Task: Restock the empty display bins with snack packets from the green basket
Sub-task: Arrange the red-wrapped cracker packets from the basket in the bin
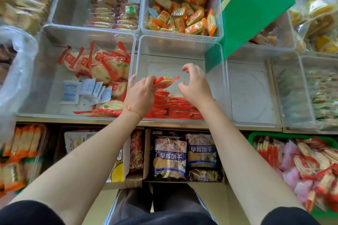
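My left hand [140, 95] pinches a red snack packet [164, 82] over the clear bin [180, 49], above the red packets [175, 107] stacked beneath my hands. My right hand [195, 84] hovers just beside it, fingers loosely curled, holding nothing. The green basket [256, 135] sits below my right arm.

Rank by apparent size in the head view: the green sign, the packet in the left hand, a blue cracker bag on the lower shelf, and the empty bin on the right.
1. Green sign, though it hangs nearer the camera.
2. Empty bin.
3. Blue cracker bag.
4. Packet pinched by the left hand.
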A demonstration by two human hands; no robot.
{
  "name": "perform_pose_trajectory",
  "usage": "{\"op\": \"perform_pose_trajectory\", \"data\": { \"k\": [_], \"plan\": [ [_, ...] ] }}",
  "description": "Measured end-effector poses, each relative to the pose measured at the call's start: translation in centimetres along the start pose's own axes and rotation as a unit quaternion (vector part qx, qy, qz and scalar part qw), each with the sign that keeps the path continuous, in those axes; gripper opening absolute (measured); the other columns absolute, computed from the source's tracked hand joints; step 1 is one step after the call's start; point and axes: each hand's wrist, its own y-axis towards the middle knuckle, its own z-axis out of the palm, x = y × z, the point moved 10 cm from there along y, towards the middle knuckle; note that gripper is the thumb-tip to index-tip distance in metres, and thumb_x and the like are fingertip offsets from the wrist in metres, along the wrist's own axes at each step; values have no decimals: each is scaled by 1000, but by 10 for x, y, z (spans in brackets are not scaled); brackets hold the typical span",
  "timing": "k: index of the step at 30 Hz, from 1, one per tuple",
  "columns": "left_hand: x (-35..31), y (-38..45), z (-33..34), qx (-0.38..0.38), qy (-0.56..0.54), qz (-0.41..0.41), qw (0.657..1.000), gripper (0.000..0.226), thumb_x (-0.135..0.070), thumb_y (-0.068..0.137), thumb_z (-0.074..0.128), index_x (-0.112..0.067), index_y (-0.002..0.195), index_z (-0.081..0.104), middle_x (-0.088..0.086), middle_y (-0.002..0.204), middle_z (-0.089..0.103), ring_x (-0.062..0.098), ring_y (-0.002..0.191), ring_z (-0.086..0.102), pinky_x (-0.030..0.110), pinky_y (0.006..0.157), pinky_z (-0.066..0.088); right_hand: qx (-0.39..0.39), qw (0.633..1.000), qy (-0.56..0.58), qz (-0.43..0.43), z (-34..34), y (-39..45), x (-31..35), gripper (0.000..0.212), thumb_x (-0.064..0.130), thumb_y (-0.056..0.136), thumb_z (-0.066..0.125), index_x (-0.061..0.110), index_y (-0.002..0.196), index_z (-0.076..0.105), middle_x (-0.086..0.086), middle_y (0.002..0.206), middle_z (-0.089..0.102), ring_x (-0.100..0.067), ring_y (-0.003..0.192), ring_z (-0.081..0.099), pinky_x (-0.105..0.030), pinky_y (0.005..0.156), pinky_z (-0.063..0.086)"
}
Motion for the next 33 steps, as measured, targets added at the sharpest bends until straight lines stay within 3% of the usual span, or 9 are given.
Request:
{"op": "perform_pose_trajectory", "data": {
  "k": [3,6,10,14,18,23,26,30,33],
  "plan": [
    [0,0,1,6,10,1,1000,13,-19,97,51,-16,109,51,1,82,65,28,84,65,49,113,23,59,993,-20,-100,13,1,45,48,25,81,65,28,128,58,2,128,56,-24,115,42,-38,96,38],
    [-2,-1,-2,4,9,3,1000,28,-22,95,55,-18,122,48,3,83,68,29,85,66,51,114,25,89,988,-42,-116,27,7,54,25,19,84,65,24,108,71,1,110,68,-24,104,47,-40,90,44],
    [-8,-3,-1,40,44,10,998,67,-28,89,56,-17,150,31,2,97,68,24,98,64,51,118,22,-11,999,45,-18,-15,18,14,14,8,91,58,15,97,69,-2,96,68,-19,89,57,-32,76,50],
    [-8,-3,0,51,52,12,997,71,-31,87,53,-18,152,30,-1,99,67,22,98,63,50,119,19,-4,996,7,89,-18,18,-34,14,8,98,48,16,101,59,-3,95,61,-21,84,57,-24,60,41],
    [-7,-3,1,53,52,12,997,70,-31,86,52,-17,151,32,-1,106,67,21,100,63,50,119,19,74,985,-15,152,15,10,-57,16,6,98,44,18,99,56,-7,98,62,-22,83,56,-29,62,42],
    [-7,-3,2,54,61,11,997,69,-34,86,52,-16,150,35,0,102,67,21,97,63,50,119,20,167,975,-79,125,44,1,-53,34,-6,89,42,19,108,57,-7,105,61,-26,89,53,-31,71,42],
    [-6,-3,6,68,78,5,995,68,-37,86,49,-17,150,34,0,102,67,21,99,62,50,119,19,220,963,-102,117,57,-3,-55,33,-4,88,42,17,109,57,-8,112,62,-26,92,52,-33,76,45],
    [-4,-3,8,73,91,4,993,68,-40,87,47,-18,150,33,0,107,67,21,104,62,49,120,17,221,965,-92,104,58,-4,-51,31,4,91,43,16,115,59,-7,121,57,-22,94,49,-31,76,40],
    [-5,-3,9,77,96,7,992,67,-41,87,46,-18,149,34,1,111,67,22,108,61,49,120,16,160,981,-65,92,47,-11,-45,31,9,93,43,15,118,61,-7,124,53,-23,103,51,-33,84,43]
  ]
}}
